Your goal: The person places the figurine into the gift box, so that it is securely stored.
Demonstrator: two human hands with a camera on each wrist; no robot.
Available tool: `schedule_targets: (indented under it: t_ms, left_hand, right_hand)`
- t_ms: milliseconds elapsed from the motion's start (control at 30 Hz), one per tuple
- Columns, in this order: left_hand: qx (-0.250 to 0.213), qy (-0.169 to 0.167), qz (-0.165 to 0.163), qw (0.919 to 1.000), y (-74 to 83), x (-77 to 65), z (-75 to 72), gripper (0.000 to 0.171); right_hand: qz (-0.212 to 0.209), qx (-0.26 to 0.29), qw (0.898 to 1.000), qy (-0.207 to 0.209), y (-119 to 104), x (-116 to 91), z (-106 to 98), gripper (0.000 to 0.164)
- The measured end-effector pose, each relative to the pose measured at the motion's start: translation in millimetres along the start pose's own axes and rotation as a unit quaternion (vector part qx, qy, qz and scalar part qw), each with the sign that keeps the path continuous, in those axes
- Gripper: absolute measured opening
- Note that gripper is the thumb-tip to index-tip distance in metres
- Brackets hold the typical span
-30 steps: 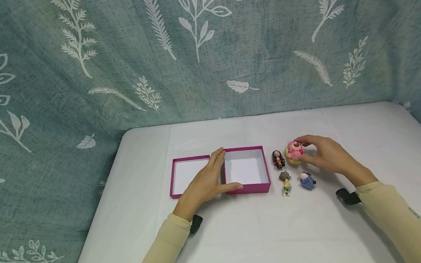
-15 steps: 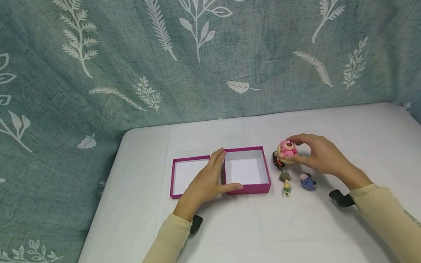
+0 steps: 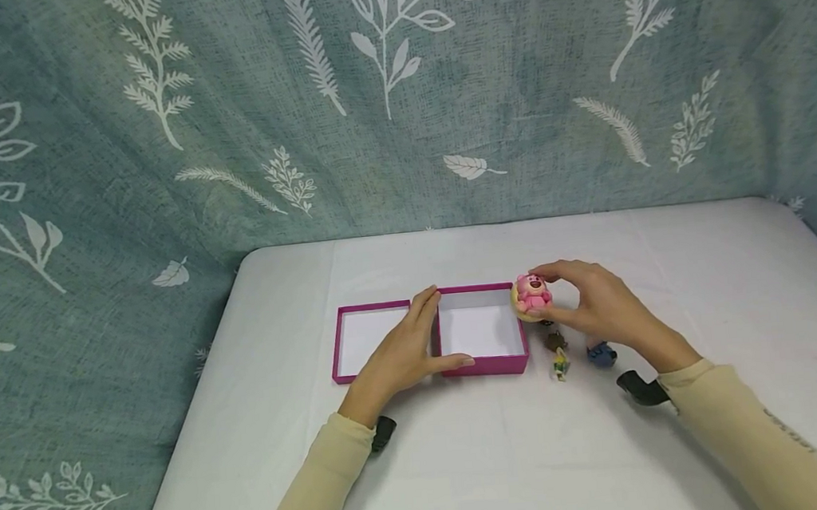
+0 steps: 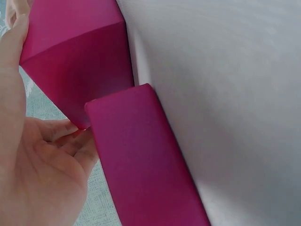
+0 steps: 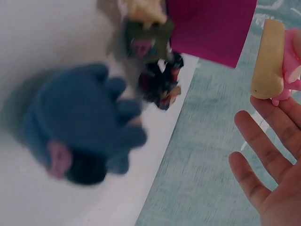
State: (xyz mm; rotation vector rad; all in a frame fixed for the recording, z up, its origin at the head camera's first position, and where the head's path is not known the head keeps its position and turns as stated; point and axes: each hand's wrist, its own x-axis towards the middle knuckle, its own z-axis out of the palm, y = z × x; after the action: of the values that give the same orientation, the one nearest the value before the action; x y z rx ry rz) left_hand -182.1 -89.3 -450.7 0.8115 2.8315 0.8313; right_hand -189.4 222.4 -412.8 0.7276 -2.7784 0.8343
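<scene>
My right hand pinches a pink bear figurine with a round pale-yellow back between thumb and fingers. The bear is at the right rim of an open magenta box with a white inside, overlapping that rim in the head view. My left hand holds the box by its left side, thumb along the front wall and fingertips at the far corner. Below my right hand lie a blue figurine and a small brown-topped figurine in yellow and green. A dark-haired figurine is mostly hidden in the head view.
A shallow magenta lid lies inside up, left of the box and partly behind my left hand. Everything is on a white-covered table. A green leaf-patterned curtain hangs behind and to the left.
My right hand has lifted the pink bear and carried it left, over the dark-haired figurine, to the box's right rim. My left hand keeps its place on the box.
</scene>
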Motion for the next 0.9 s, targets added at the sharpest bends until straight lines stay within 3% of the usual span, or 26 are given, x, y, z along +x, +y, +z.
schedule_targets:
  t_ms: [633, 900]
  left_hand:
    - [0.002, 0.002, 0.003, 1.0, 0.5, 1.2, -0.5, 0.112]
    - [0.009, -0.002, 0.001, 1.0, 0.1, 0.8, -0.6, 0.113]
  right_hand:
    - [-0.027, 0.051, 0.998, 0.012, -22, 10, 21, 0.054]
    - [-0.016, 0.047, 0.999, -0.01, -24, 11, 27, 0.054]
